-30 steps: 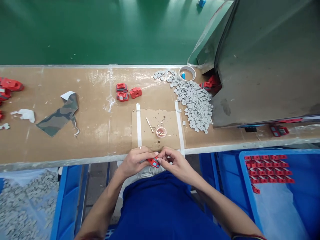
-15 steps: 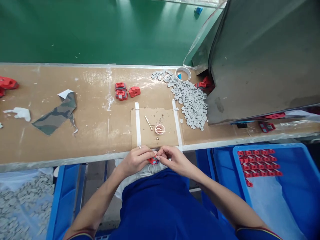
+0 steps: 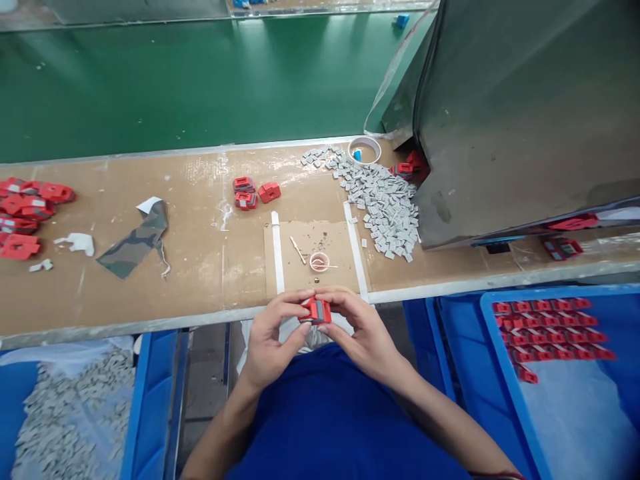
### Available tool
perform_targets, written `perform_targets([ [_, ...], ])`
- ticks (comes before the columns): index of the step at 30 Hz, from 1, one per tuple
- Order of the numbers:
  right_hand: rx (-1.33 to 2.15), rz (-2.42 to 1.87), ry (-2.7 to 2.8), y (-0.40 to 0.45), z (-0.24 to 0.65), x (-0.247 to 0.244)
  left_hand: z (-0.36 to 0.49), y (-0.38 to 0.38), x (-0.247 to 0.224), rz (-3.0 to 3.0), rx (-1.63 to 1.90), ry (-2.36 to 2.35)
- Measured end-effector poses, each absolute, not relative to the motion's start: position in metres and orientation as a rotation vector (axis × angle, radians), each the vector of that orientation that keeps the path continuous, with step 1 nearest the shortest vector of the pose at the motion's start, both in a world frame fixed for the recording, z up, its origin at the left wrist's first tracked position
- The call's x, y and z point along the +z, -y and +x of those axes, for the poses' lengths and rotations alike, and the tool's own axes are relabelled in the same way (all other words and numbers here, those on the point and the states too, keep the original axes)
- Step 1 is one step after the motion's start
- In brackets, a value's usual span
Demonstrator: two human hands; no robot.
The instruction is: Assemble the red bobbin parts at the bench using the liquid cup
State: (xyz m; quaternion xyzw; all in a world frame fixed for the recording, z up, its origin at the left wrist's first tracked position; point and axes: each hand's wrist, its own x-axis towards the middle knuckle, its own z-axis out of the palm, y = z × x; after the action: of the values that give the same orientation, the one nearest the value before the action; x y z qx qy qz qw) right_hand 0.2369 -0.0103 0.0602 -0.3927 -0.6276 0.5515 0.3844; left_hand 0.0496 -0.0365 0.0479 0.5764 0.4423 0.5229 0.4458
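Between both hands, just in front of the table edge, is a small red-and-grey toy vehicle part (image 3: pixel 318 311). My left hand (image 3: pixel 274 337) pinches its left end with thumb and fingers. On its right end the fingers of my right hand (image 3: pixel 361 333) are closed. Beyond the hands a small round cup (image 3: pixel 319 262) with a thin stick across it stands on a cardboard sheet (image 3: pixel 340 233) taped at both sides. Beside the cup lies a white stick (image 3: pixel 298 249). Several more red parts (image 3: pixel 245 200) sit farther back on the table.
A heap of small grey pieces (image 3: pixel 387 207) and a tape roll (image 3: pixel 364 151) lie right of the sheet, near a large dark panel (image 3: pixel 500 133). Red parts (image 3: pixel 25 210) and a camouflage cloth (image 3: pixel 133 247) are at left. Blue bins (image 3: pixel 155 400) stand below; the right bin (image 3: pixel 515 413) holds rows of red parts.
Both hands have turned the red part so its grey strip shows, and the right hand has shifted from a fingertip pinch to gripping its right end. The head view has moved slightly.
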Motion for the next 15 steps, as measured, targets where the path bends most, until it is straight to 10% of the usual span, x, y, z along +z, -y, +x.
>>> perform_targets([
  [15, 1.09, -0.937, 2.006, 0.003, 0.245, 0.071, 0.048, 0.032, 0.062, 1.253, 1.209, -1.159],
])
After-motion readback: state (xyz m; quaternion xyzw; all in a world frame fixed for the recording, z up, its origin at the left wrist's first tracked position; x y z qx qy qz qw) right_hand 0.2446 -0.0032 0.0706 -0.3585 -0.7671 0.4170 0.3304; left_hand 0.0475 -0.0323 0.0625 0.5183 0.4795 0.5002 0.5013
